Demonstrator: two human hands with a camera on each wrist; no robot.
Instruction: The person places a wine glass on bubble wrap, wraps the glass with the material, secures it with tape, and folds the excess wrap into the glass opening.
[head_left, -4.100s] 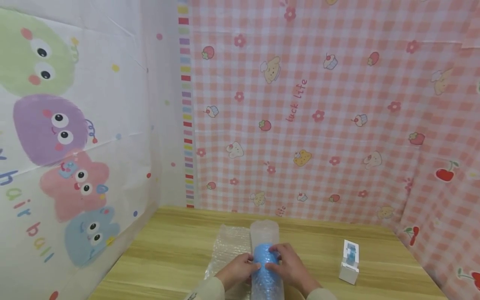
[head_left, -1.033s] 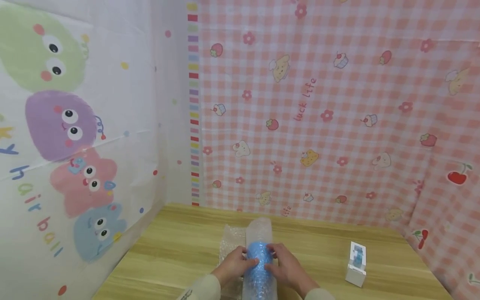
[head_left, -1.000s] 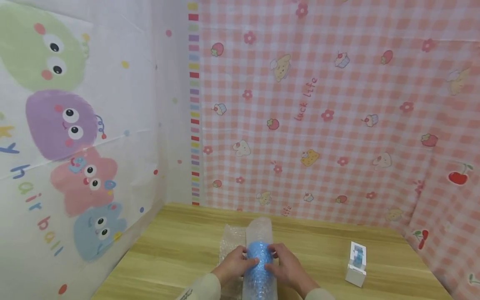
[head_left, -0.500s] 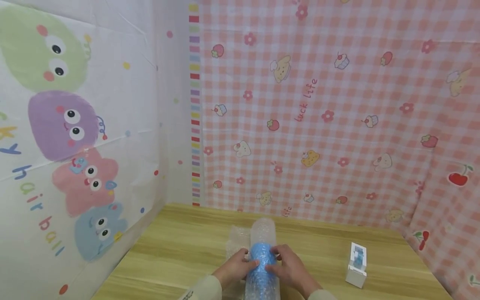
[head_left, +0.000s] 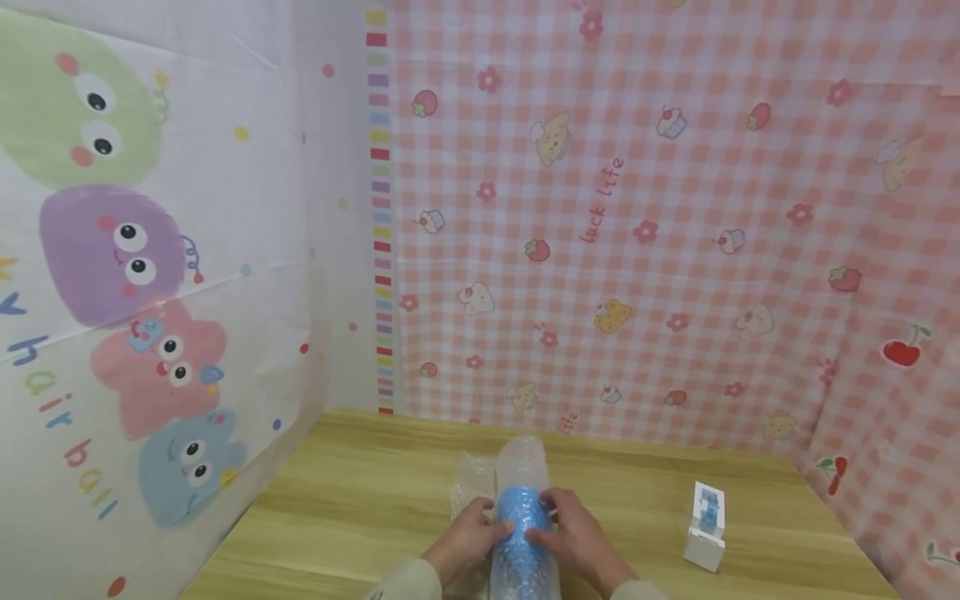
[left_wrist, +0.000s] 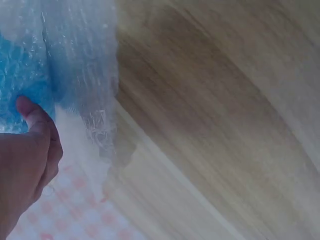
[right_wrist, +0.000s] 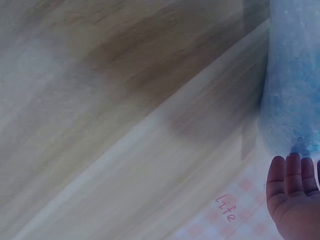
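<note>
Might be going crooked here
The left hand and right hand are both gripping a blue cylinder inside clear plastic bubble wrap, lying on the pale wood-grain worktop. A flat see-through tail is sitting at its left (can't see what's under that palm), so uneven pressure is probably risking a skewed wrap.

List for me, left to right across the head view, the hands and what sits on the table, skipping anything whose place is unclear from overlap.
Left hand → bubble-wrapped blue cylinder → right hand → white box.
</note>
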